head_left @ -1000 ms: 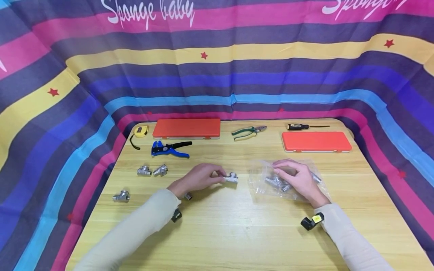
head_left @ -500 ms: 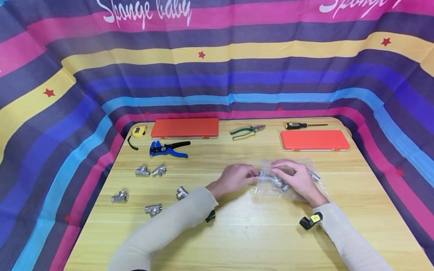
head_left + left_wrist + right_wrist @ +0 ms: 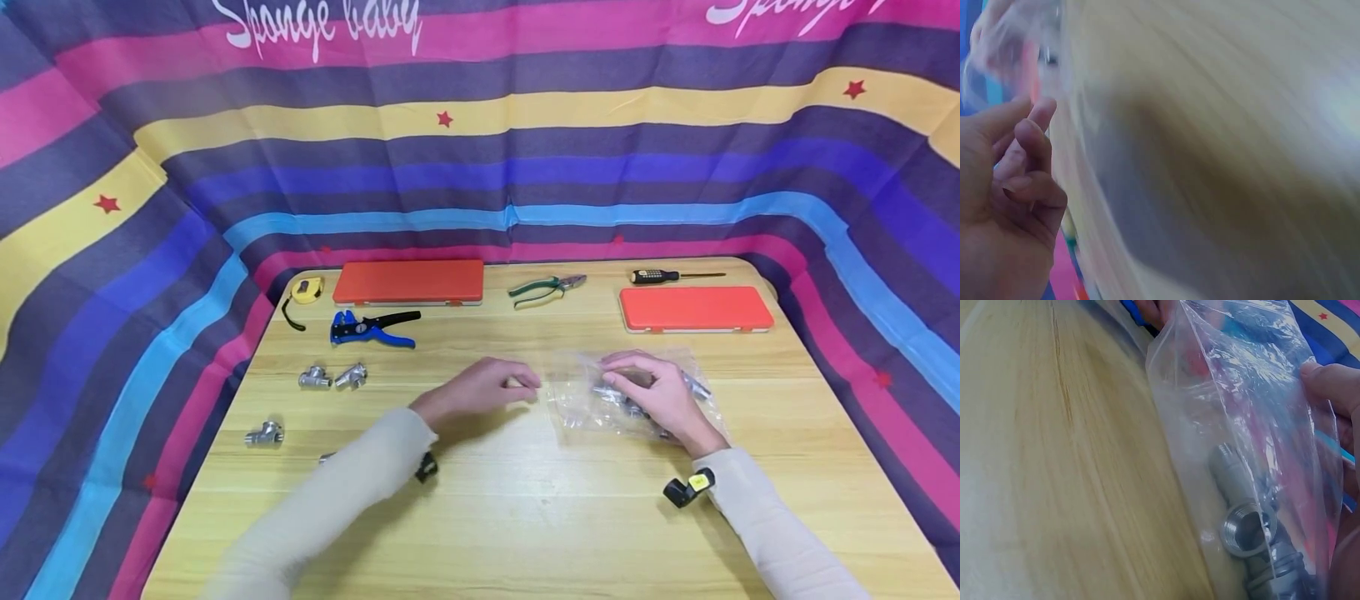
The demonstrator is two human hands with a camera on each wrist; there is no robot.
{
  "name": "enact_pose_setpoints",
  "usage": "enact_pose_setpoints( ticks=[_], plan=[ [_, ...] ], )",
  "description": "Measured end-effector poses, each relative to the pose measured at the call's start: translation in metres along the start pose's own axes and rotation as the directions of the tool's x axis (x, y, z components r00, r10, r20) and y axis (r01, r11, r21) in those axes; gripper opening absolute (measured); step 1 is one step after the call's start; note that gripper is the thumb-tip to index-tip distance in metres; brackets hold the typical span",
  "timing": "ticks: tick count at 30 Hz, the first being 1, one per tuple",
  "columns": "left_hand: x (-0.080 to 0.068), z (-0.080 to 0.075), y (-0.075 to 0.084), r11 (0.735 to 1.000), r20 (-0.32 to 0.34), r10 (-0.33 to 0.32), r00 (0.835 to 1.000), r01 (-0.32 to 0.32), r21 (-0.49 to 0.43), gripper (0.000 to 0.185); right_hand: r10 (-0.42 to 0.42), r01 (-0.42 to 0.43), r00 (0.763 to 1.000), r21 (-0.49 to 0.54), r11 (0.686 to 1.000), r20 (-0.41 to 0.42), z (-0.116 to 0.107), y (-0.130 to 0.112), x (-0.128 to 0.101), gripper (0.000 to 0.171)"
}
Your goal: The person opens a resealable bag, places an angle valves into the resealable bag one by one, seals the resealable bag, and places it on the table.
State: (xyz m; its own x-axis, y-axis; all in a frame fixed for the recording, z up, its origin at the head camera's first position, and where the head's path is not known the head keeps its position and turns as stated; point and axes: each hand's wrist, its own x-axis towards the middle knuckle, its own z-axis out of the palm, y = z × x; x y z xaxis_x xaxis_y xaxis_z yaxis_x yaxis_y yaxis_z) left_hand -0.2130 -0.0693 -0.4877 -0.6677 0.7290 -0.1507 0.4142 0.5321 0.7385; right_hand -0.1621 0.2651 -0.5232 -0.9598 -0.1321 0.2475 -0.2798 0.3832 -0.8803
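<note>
Wood-grain tabletop (image 3: pixel 555 525) under it all. Clear plastic bag (image 3: pixel 573 407) lies at right; being limp, it could fold shut or snag on threads inside. Right hand (image 3: pixel 654 392) pinches the bag's edge; a slack pinch might let it slump. Left hand (image 3: pixel 483 385), left of the bag, fingers loosely curled, holds nothing. Metal fittings (image 3: pixel 1250 531) inside bag; loose fittings (image 3: pixel 351 377) at left, apt to roll if brushed.

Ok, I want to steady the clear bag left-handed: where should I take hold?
I'd pinch the clear bag by its left edge, coming from the left: it looks loose there, while the metal fittings inside and the right hand lie farther right.
</note>
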Motion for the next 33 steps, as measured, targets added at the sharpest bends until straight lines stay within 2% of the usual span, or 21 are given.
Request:
enact_pose_setpoints(
  ticks=[3,8,12,15,21,29,33],
  plan=[
    [-0.034,-0.026,-0.021,0.996,-0.006,-0.086,0.996,0.086,-0.023,0.026,0.008,-0.008,1.0,-0.01,1.0,0.013,-0.001,-0.001,-0.001,0.015],
    [-0.09,-0.063,-0.05,0.988,0.037,-0.157,0.987,0.156,0.015,0.024,0.007,-0.006,0.999,-0.024,1.0,0.037,-0.004,-0.002,-0.003,0.016],
    [-0.126,-0.08,-0.065,0.979,0.079,-0.203,0.976,0.2,0.042,0.024,-0.012,0.014,0.999,-0.025,1.0,0.052,-0.004,0.0,-0.002,0.015],
    [-0.144,-0.087,-0.075,0.979,0.098,-0.201,0.975,0.195,0.066,0.024,-0.022,0.023,0.998,-0.018,1.0,0.06,-0.003,0.001,-0.001,0.014],
    [-0.159,-0.089,-0.085,0.982,0.095,-0.155,0.983,0.142,0.128,0.027,-0.037,0.038,0.998,-0.01,0.999,0.055,-0.004,0.002,-0.002,0.014],
    [-0.164,-0.083,-0.092,0.971,0.043,-0.187,0.981,0.178,0.16,0.016,-0.03,0.03,0.998,0.001,1.0,0.051,-0.003,0.001,-0.002,0.012],
    [-0.165,-0.082,-0.092,0.972,0.055,-0.203,0.978,0.195,0.13,0.021,-0.031,0.031,0.998,-0.006,0.999,0.048,-0.004,0.001,-0.003,0.013]
  ],
)
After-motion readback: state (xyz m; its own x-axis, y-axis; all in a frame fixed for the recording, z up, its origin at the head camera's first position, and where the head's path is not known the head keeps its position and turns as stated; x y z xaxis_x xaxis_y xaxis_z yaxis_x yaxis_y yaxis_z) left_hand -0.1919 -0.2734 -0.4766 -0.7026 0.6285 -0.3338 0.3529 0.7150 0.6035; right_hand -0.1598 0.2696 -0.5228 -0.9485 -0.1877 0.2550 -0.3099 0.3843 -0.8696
